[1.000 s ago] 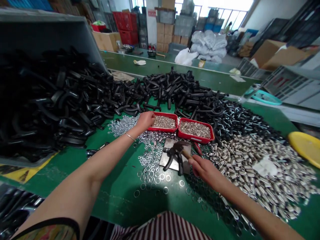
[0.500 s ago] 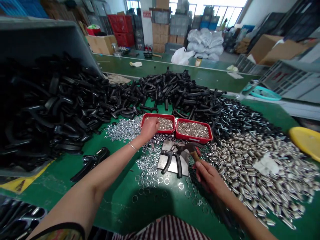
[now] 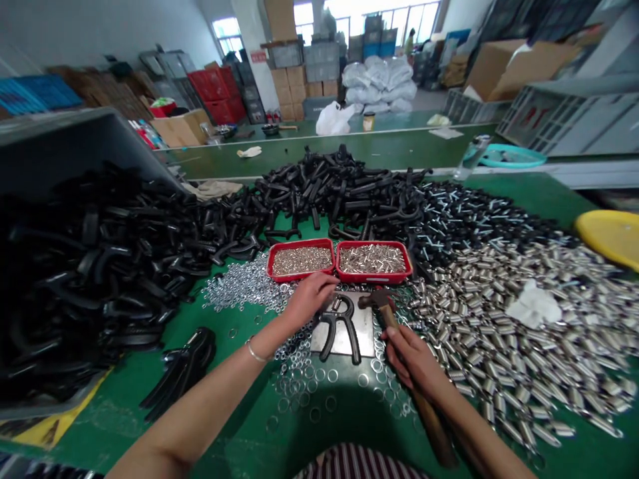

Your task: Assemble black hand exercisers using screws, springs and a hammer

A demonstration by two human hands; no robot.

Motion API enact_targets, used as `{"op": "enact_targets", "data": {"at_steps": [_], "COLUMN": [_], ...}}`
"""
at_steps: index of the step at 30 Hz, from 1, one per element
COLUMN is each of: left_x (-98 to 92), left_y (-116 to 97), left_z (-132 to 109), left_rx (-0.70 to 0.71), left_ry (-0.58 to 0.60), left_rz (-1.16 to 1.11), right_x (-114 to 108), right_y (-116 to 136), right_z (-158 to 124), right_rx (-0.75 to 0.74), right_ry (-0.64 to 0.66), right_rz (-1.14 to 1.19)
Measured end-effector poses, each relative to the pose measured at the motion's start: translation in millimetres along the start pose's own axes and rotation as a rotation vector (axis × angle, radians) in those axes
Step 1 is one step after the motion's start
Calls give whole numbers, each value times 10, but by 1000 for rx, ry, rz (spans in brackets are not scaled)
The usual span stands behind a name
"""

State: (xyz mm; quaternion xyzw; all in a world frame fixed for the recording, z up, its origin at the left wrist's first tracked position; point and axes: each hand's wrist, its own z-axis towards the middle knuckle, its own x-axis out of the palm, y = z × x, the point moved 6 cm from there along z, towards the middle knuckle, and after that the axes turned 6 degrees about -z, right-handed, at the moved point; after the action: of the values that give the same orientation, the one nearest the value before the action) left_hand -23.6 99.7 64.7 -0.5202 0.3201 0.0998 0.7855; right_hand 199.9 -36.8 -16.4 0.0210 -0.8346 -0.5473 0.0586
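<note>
My left hand (image 3: 310, 298) is pinched at the upper left of a black two-handled hand grip (image 3: 344, 326); whatever its fingertips hold is too small to make out. The hand grip lies with its legs toward me on a square metal plate (image 3: 367, 342). My right hand (image 3: 412, 356) is wrapped round the wooden handle of a hammer (image 3: 430, 426). The hammer's head rests over the plate's right edge. Just beyond the plate are two red trays: the left tray (image 3: 269, 266) has tiny metal pieces, the right tray (image 3: 410, 269) small pins.
Metal rings (image 3: 299, 386) lie scattered around the plate. Silver springs (image 3: 479, 319) are heaped at right, black handles (image 3: 329, 179) at the back and in a tipped grey bin (image 3: 114, 126) at left. Several assembled black grips (image 3: 187, 366) lie left of my forearm. A yellow lid (image 3: 612, 236) is far right.
My left hand has come out of the left red tray, moving toward me and right to the hand grip. The hammer's head has shifted slightly off the grip; my right hand still holds it.
</note>
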Motion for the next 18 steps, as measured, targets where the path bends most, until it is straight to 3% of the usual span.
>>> {"op": "enact_targets", "data": {"at_steps": [5,10,18], "left_x": [260,295,378], "left_y": [149,187,212], "left_z": [-69,-41,-60], "left_rx": [-170,-84,-114], "left_ry": [88,59,46], "left_rz": [-63,40,61], "right_x": [-10,-8,-7], "right_y": [-5,19,25], "right_z": [-2,-9,-10], "right_rx": [-8,-2,23], "right_ry": [2,2,-2], "right_rz": [2,18,12]}}
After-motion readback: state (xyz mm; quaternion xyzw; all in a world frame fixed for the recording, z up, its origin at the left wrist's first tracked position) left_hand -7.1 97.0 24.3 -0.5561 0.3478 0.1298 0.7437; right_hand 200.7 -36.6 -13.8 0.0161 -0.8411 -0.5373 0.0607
